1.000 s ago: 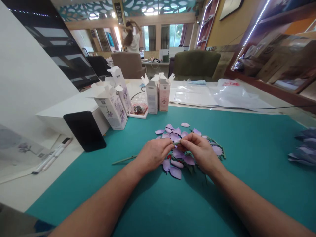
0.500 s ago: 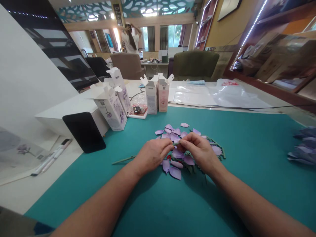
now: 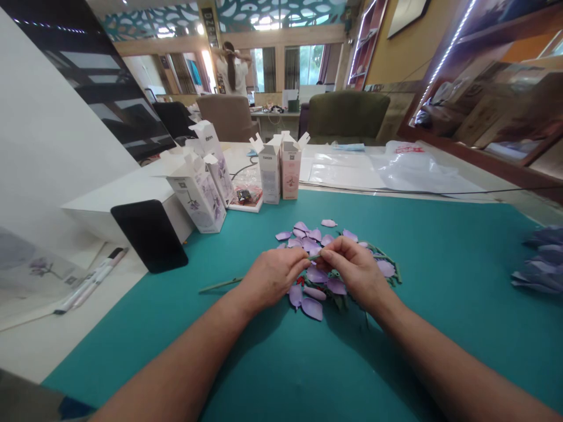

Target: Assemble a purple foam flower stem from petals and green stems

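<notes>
Both hands pinch a thin green flower stem piece [image 3: 314, 257] between them, just above a pile of loose parts. My left hand [image 3: 273, 274] is closed on its left end, my right hand [image 3: 354, 269] on its right end; the fingertips hide most of it. Lilac plastic petals [image 3: 312, 308] lie scattered under and around the hands, with small red pieces [image 3: 301, 281] among them. More green stem pieces [image 3: 398, 272] lie right of my right hand. One long green stem [image 3: 220, 285] rests on the mat beyond my left wrist.
A green mat [image 3: 281, 375] covers the table. At the left stand a black tablet-like panel [image 3: 150, 235], pens [image 3: 92, 281] and open flower-print boxes [image 3: 197, 196]. Two more boxes [image 3: 280, 170] stand at the back. Bluish-purple flowers [image 3: 541, 264] lie far right. A person [image 3: 233, 70] stands in the background.
My hands stay almost still on the green stem piece. In the background, the person's raised arms have shifted behind the head.
</notes>
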The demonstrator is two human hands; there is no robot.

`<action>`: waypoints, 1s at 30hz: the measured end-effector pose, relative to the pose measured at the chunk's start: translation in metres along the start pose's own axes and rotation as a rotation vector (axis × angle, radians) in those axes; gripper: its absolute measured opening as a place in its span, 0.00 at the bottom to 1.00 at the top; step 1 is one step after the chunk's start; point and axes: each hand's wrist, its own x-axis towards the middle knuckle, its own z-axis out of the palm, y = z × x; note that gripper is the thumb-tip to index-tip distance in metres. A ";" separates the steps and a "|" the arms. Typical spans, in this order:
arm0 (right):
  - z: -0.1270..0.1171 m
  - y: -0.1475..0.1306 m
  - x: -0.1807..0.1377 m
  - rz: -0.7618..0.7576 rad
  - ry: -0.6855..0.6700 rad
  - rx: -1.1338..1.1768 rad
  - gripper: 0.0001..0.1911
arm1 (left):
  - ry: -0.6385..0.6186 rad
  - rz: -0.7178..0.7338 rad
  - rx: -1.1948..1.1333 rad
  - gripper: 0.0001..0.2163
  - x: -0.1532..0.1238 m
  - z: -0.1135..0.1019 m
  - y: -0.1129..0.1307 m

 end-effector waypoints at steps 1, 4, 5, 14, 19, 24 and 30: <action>0.000 0.000 0.000 -0.001 0.003 0.000 0.13 | -0.001 -0.002 0.002 0.13 0.000 0.000 0.000; 0.001 0.001 -0.001 -0.002 0.005 -0.005 0.13 | 0.003 -0.012 0.024 0.13 0.000 0.000 0.001; 0.001 0.001 -0.001 -0.003 0.005 -0.007 0.13 | 0.005 -0.014 0.033 0.13 0.000 0.000 0.001; 0.002 0.000 0.000 -0.004 0.007 -0.022 0.12 | 0.017 -0.013 0.054 0.13 0.000 0.001 0.002; 0.004 0.002 -0.001 0.018 -0.002 0.026 0.13 | 0.018 -0.016 0.065 0.14 0.000 0.002 0.003; 0.006 0.003 0.000 0.033 -0.003 0.058 0.15 | 0.022 -0.034 0.037 0.13 0.000 0.002 0.004; 0.006 0.000 0.000 0.056 -0.060 0.064 0.14 | 0.017 -0.054 0.030 0.11 0.001 0.002 0.003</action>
